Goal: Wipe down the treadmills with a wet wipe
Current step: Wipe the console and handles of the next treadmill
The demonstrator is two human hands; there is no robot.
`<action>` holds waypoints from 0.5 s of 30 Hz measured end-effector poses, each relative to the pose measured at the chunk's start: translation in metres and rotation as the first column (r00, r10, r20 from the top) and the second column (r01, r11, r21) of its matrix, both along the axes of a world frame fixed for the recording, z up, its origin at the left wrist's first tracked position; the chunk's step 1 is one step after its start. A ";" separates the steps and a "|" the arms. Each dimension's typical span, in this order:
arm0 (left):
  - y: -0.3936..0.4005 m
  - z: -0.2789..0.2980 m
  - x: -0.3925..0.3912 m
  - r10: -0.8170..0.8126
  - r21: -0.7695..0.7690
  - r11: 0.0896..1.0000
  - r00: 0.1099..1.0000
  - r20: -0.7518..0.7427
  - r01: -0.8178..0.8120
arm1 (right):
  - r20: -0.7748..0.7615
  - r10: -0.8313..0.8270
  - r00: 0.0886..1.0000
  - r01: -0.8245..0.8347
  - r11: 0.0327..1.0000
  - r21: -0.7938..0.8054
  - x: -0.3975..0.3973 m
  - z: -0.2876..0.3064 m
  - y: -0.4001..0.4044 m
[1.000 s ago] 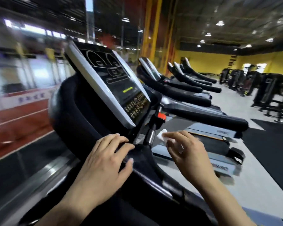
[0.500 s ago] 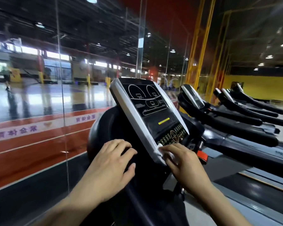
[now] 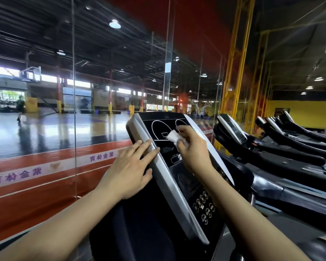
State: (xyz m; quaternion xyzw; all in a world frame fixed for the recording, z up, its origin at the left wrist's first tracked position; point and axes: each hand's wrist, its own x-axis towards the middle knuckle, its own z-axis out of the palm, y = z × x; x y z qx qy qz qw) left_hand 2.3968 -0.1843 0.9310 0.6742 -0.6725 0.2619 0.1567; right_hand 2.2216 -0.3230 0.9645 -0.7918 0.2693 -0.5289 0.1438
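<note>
The nearest treadmill's console [image 3: 179,178] is a black panel with a silver frame, tilted up in front of me. My right hand [image 3: 192,149] pinches a small crumpled white wet wipe [image 3: 172,136] against the upper part of the black screen. My left hand [image 3: 132,166] lies flat with straight fingers on the console's silver left edge. Round buttons sit low on the panel, below my right forearm.
More treadmills [image 3: 271,140] stand in a row to the right, with black handrails reaching toward me. A glass wall [image 3: 73,110] runs just behind the consoles, with a sports court beyond it. Yellow steel posts [image 3: 233,72] rise at the right.
My right hand carried the wipe from the console's lower edge up to its upper screen. My left hand moved from the black housing up onto the silver left edge. The view tilted up.
</note>
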 end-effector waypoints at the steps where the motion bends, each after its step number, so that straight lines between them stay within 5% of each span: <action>1: -0.006 -0.001 0.002 0.001 -0.021 1.000 1.000 0.013 0.000 | 0.047 0.005 0.999 -0.006 1.000 0.026 0.008 0.010 -0.011; 10: -0.014 -0.015 0.002 0.019 -0.056 0.998 0.999 0.031 -0.017 | 0.257 -0.092 0.962 0.044 0.981 0.186 0.065 0.074 -0.121; 15: -0.016 -0.016 0.000 0.025 -0.064 0.998 1.000 0.016 -0.024 | 0.115 -0.019 0.993 -0.019 0.949 0.315 0.104 0.065 -0.163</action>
